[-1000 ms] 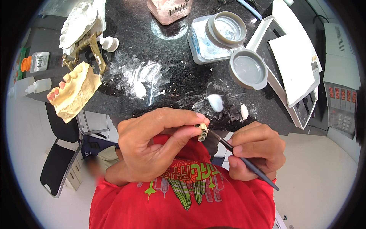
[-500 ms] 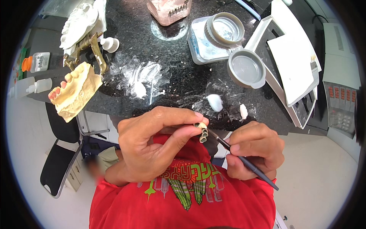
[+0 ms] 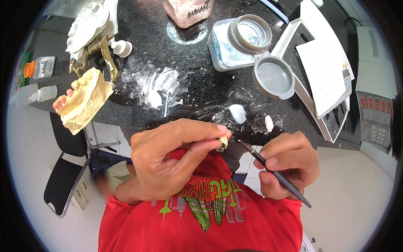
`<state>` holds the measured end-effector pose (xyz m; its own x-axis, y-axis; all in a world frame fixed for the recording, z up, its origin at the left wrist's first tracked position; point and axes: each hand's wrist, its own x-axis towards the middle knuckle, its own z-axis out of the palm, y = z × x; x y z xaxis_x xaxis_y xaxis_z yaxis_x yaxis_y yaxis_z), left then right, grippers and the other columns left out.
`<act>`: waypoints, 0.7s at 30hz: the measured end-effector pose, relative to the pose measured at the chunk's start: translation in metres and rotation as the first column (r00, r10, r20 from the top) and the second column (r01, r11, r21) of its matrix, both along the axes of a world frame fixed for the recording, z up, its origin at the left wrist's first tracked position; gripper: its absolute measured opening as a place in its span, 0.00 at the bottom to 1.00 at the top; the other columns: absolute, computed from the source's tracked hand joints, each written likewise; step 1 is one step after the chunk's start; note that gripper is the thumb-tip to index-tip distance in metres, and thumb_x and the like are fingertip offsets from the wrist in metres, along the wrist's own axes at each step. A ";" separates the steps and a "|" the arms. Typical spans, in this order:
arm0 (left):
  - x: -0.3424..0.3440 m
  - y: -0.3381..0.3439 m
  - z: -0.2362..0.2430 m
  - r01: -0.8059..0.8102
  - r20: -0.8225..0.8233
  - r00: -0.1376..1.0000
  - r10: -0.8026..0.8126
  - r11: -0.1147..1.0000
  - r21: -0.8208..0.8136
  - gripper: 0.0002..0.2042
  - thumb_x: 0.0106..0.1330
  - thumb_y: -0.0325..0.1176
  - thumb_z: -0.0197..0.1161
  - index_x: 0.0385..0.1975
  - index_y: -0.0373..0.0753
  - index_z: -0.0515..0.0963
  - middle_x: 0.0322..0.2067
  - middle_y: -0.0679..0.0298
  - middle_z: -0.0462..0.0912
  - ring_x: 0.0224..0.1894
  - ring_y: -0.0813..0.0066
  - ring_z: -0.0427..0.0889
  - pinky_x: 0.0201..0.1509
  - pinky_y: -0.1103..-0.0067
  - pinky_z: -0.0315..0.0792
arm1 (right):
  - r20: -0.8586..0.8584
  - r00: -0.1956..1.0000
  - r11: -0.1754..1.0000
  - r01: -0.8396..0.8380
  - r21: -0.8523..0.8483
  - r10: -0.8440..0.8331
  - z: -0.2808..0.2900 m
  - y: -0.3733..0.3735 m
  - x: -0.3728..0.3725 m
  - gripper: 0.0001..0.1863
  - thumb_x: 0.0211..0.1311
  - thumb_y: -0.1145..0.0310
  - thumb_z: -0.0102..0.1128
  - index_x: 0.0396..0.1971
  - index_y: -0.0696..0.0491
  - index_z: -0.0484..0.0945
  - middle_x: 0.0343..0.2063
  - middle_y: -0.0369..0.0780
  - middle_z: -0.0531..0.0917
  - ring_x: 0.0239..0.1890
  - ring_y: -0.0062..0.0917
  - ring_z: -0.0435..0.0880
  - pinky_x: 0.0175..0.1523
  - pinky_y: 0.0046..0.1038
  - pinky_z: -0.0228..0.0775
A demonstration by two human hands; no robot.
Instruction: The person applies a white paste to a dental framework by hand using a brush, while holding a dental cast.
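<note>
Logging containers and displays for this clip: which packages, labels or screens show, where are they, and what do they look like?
Small clear bottle, far left: orange cap, white label.
Two white dropper bottles, below it at the left edge.
Pink-tinted clear jar, top centre: dark markings on its side.
Clear tub, upper right of the black counter: grey flip lid open.
Grey machine, far right: panel of red displays.
</note>
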<state>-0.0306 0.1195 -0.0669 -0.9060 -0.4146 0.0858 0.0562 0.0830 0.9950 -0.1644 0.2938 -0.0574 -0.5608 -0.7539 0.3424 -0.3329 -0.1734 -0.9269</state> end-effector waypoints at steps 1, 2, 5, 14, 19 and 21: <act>0.000 0.000 0.000 0.000 -0.007 1.000 0.000 1.000 -0.007 0.08 0.61 0.12 0.60 0.40 0.24 0.76 0.36 0.46 0.83 0.40 0.61 0.87 0.45 0.74 0.83 | 0.004 1.000 1.000 0.002 0.015 -0.002 0.002 0.001 -0.001 0.12 0.43 0.80 0.72 0.32 0.58 0.83 0.31 0.44 0.84 0.25 0.23 0.84 0.26 0.17 0.74; 0.000 0.000 -0.001 0.000 -0.014 1.000 0.000 1.000 -0.013 0.08 0.62 0.12 0.59 0.40 0.24 0.76 0.36 0.46 0.83 0.40 0.61 0.87 0.46 0.74 0.83 | -0.025 0.999 1.000 -0.025 0.013 0.026 0.002 0.001 -0.004 0.12 0.43 0.80 0.72 0.32 0.58 0.83 0.31 0.43 0.84 0.25 0.23 0.84 0.26 0.17 0.74; -0.003 0.006 0.001 -0.101 0.010 0.995 0.101 0.993 0.054 0.08 0.58 0.13 0.63 0.36 0.26 0.80 0.34 0.50 0.86 0.37 0.66 0.88 0.42 0.78 0.82 | -0.071 0.995 0.997 -0.074 0.006 0.074 0.002 0.000 -0.009 0.13 0.44 0.81 0.71 0.33 0.59 0.83 0.31 0.43 0.84 0.25 0.23 0.84 0.26 0.18 0.75; -0.004 0.006 0.001 -0.124 0.015 0.992 0.124 0.992 0.018 0.07 0.56 0.15 0.66 0.35 0.28 0.83 0.33 0.52 0.87 0.35 0.68 0.88 0.39 0.80 0.82 | -0.073 0.997 1.000 -0.014 -0.012 0.013 0.000 -0.006 -0.002 0.13 0.44 0.82 0.70 0.33 0.60 0.83 0.28 0.43 0.84 0.26 0.26 0.86 0.27 0.21 0.78; -0.004 0.005 0.001 -0.127 0.012 0.992 0.127 0.992 0.002 0.07 0.56 0.15 0.67 0.35 0.28 0.83 0.32 0.53 0.87 0.34 0.68 0.88 0.38 0.80 0.81 | -0.078 0.996 0.999 -0.030 0.016 0.031 0.002 -0.006 -0.003 0.12 0.45 0.81 0.70 0.33 0.59 0.83 0.29 0.42 0.84 0.27 0.26 0.87 0.29 0.21 0.79; -0.004 0.005 0.001 -0.128 0.011 0.992 0.128 0.992 0.001 0.07 0.56 0.16 0.67 0.35 0.28 0.83 0.32 0.53 0.87 0.34 0.69 0.88 0.38 0.80 0.81 | -0.082 0.996 0.999 -0.032 0.020 0.033 0.002 -0.006 -0.003 0.11 0.45 0.81 0.71 0.32 0.59 0.83 0.29 0.42 0.84 0.27 0.26 0.87 0.29 0.22 0.79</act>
